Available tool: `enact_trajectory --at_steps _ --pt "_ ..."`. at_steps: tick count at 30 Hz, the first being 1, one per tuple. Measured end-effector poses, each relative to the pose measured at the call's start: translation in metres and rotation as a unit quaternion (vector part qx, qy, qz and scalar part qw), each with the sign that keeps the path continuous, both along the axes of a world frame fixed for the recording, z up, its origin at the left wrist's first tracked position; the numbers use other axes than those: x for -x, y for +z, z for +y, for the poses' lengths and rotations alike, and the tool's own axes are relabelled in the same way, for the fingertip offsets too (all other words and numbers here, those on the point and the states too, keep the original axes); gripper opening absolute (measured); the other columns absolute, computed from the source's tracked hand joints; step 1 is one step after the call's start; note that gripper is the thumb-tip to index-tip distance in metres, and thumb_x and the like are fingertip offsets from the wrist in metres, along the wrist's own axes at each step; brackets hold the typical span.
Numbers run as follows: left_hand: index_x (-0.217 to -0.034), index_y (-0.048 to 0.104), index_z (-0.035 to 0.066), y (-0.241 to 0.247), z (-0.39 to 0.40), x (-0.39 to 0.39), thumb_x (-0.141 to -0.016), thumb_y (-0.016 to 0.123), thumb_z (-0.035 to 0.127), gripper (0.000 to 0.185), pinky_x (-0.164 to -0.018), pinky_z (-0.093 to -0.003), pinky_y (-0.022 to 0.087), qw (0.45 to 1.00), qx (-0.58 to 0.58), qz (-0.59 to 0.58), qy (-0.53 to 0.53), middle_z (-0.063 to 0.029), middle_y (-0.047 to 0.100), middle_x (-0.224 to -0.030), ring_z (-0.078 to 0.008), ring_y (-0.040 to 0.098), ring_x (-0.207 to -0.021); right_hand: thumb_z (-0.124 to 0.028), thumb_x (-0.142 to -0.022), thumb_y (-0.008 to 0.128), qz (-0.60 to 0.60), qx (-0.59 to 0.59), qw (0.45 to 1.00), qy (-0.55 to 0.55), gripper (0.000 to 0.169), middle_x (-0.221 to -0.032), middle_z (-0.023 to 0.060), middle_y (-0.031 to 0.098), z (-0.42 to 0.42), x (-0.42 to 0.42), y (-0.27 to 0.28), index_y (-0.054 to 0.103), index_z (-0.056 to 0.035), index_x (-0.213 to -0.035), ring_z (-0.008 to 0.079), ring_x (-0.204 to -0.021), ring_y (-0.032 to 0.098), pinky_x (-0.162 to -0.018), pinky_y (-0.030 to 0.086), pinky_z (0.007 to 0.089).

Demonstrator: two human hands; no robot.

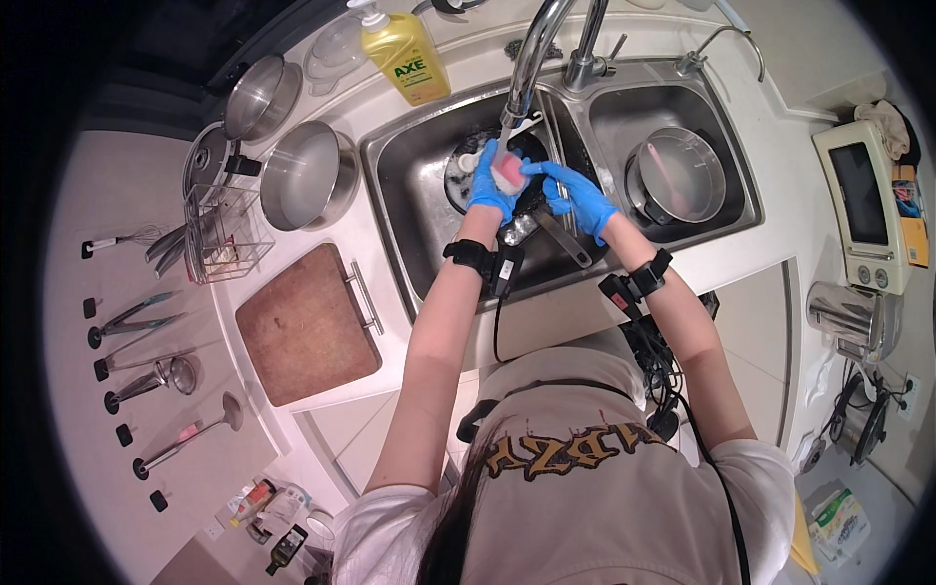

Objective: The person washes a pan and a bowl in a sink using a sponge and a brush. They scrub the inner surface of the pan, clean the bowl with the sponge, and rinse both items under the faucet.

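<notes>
My left hand (492, 186), in a blue glove, holds a small pink and white item (512, 172), perhaps a sponge, beneath the spout of the chrome faucet (521, 95). Beside it on the right, my right hand (574, 191), gloved too, points a finger at the item's edge; the other fingers are curled, partly hidden. Under both hands a dark round pan (459, 191) with suds lies in the left basin of the steel sink (409, 241). A metal handle (564, 240) shows below my right hand.
The right basin holds a steel pot (691, 183) with a pink spoon (662, 172). Left of the sink are another steel pot (301, 175), a wire rack (245, 252) and a wooden cutting board (311, 325). A yellow AXE soap bottle (406, 58) stands behind the left basin.
</notes>
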State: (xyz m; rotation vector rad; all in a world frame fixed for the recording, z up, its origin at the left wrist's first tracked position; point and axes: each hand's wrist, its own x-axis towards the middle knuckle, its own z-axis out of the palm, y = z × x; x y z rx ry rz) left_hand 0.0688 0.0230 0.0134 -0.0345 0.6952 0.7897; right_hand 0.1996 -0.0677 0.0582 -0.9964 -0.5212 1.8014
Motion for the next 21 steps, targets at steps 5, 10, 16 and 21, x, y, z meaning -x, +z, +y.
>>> enact_trajectory --at_steps 5,10,16,21 --pt "-0.104 0.051 0.012 -0.005 -0.004 -0.001 -0.078 0.055 0.029 0.031 -0.067 -0.0341 0.049 0.976 -0.159 0.135 -0.063 -0.0050 0.056 -0.090 -0.0175 0.054 -0.080 -0.031 -0.083 0.047 -0.087 0.051 0.992 0.076 0.024 -0.054 -0.0072 0.036 -0.003 0.010 -0.003 0.058 -0.0103 -0.084 0.0021 -0.043 0.028 -0.039 0.022 0.0158" --pt "-0.103 0.051 0.005 0.016 -0.003 0.001 -0.077 0.057 0.018 0.030 -0.068 -0.0197 0.043 0.929 -0.278 0.214 -0.120 -0.0017 0.058 -0.090 -0.0102 0.053 -0.076 -0.037 -0.083 0.044 -0.090 0.071 0.981 0.156 0.032 -0.053 -0.0059 0.036 -0.009 0.008 0.011 0.059 -0.0097 -0.078 0.0037 -0.045 0.029 -0.041 0.022 0.0169" --pt "-0.100 0.050 0.005 -0.014 0.007 0.002 -0.076 0.057 0.014 0.027 -0.058 -0.0202 0.040 0.931 -0.298 0.190 -0.092 -0.0023 0.055 -0.080 -0.0096 0.050 -0.067 -0.022 -0.079 0.045 -0.255 0.062 0.950 0.168 0.020 -0.058 -0.0010 0.039 -0.015 0.002 0.019 0.060 -0.0141 -0.089 0.0089 -0.051 0.035 -0.048 0.030 0.0214" --pt "-0.099 0.051 0.012 -0.002 0.002 -0.004 -0.079 0.051 0.018 0.021 -0.042 -0.0215 0.039 0.924 -0.284 0.226 -0.119 0.0013 0.050 -0.067 -0.0104 0.048 -0.053 -0.012 -0.075 0.046 -0.316 -0.014 0.941 0.122 0.014 -0.076 0.0038 0.054 -0.029 -0.018 -0.007 0.058 -0.0059 -0.078 0.0133 -0.074 0.048 -0.069 0.037 0.0253"
